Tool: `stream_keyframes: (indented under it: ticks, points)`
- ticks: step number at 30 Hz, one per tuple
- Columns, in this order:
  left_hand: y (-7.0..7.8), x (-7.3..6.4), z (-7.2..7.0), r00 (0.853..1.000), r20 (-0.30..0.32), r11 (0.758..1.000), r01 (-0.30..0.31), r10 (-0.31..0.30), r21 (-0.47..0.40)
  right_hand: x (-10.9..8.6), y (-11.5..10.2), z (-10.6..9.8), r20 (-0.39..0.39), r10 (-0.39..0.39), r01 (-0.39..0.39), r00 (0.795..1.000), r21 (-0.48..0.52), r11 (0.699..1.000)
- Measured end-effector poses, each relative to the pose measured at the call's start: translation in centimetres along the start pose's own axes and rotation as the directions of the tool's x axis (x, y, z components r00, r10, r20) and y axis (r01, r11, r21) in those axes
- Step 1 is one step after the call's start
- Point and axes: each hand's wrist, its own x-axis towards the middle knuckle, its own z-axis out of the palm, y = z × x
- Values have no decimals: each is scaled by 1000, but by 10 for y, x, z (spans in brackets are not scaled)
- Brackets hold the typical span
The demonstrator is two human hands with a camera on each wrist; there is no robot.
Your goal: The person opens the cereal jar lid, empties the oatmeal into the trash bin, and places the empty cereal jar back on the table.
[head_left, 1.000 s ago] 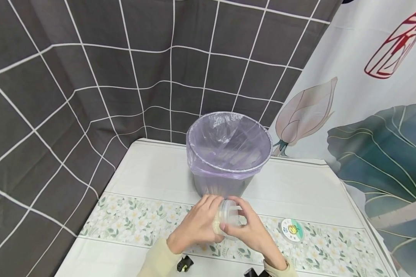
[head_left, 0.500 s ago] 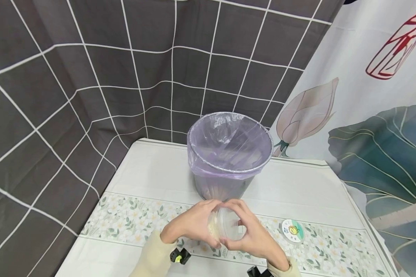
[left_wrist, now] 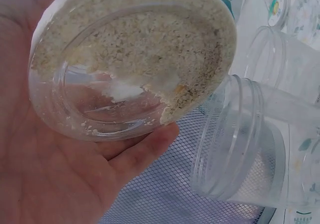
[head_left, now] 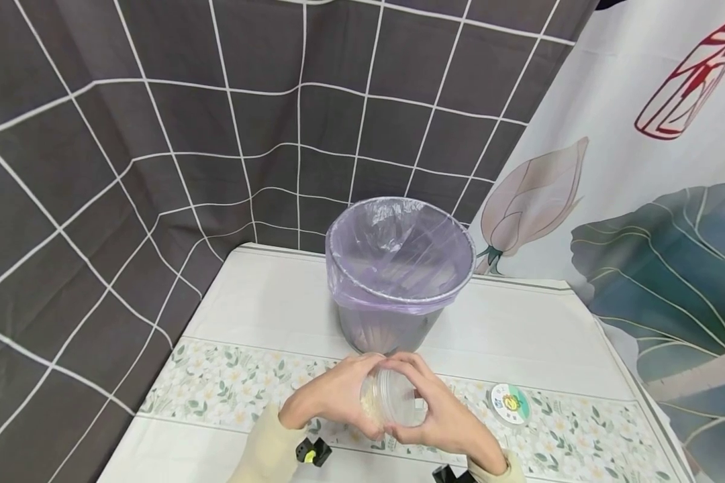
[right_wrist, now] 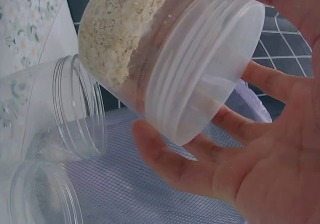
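A clear plastic jar (head_left: 371, 397) partly filled with pale, oat-like flakes lies tilted on its side between both hands. My left hand (head_left: 338, 396) grips the jar's body near its base; the left wrist view looks at the jar's round bottom, flakes heaped to one side. At the mouth sits a frosted screw lid (right_wrist: 205, 74), with the right hand (head_left: 438, 409) curled around it, thumb and fingers on opposite sides. Fingertips of both hands nearly meet above and below the jar. Both hands are just in front of the bin.
A round bin (head_left: 393, 325) with a purple liner (head_left: 399, 302) stands behind the hands. To the right lies a round green-and-white labelled disc (head_left: 510, 402). Both wrist views show clear, wide-mouthed jars (left_wrist: 232, 139). A dark checked curtain (head_left: 248, 121) hangs behind the table.
The left hand has shifted slightly left and down, and the right hand slightly down. The jar has turned a little between them, showing more of its body and lid.
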Motion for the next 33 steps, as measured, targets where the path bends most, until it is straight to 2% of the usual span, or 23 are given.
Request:
stream_keyframes:
  ticks: [4, 6, 8, 10, 12, 14, 17, 20, 22, 25, 29, 33]
  points:
    - [1, -1, 3, 997, -46, 997, -57, 59, 41, -1, -1, 0, 20, 6, -6, 1000, 0, 1000]
    - [2, -1, 5, 994, -78, 994, -65, 72, 94, -2, -2, 1, 19, 27, -28, 999, 17, 999]
    - [4, -1, 8, 990, -115, 985, -67, 85, 157, -3, -2, 2, 9, 83, -83, 997, 57, 995]
    - [6, -1, 12, 982, -159, 971, -64, 102, 231, -3, -4, 4, -9, 178, -175, 984, 123, 977]
    - [8, -1, 16, 969, -212, 949, -57, 128, 311, -2, -5, 6, -35, 285, -274, 958, 189, 943]
    - [10, -1, 21, 949, -266, 923, -58, 169, 380, -1, -7, 7, -58, 399, -376, 915, 236, 896]
    - [11, -1, 29, 907, -351, 883, -46, 232, 467, 0, -10, 8, -68, 519, -486, 852, 263, 833]
    - [11, -1, 35, 862, -416, 856, -37, 288, 516, -1, -11, 9, -38, 581, -545, 813, 304, 782]
    - [10, -1, 38, 842, -443, 846, -29, 308, 533, -2, -12, 10, -17, 593, -556, 805, 329, 764]
    - [9, -1, 42, 826, -461, 840, -28, 324, 541, -2, -14, 12, -21, 599, -560, 801, 326, 761]
    - [7, -3, 45, 817, -478, 850, -28, 322, 526, -2, -18, 14, -63, 595, -554, 802, 295, 778]
    - [7, -4, 45, 811, -483, 858, -45, 330, 511, -3, -21, 13, -82, 571, -533, 817, 273, 801]
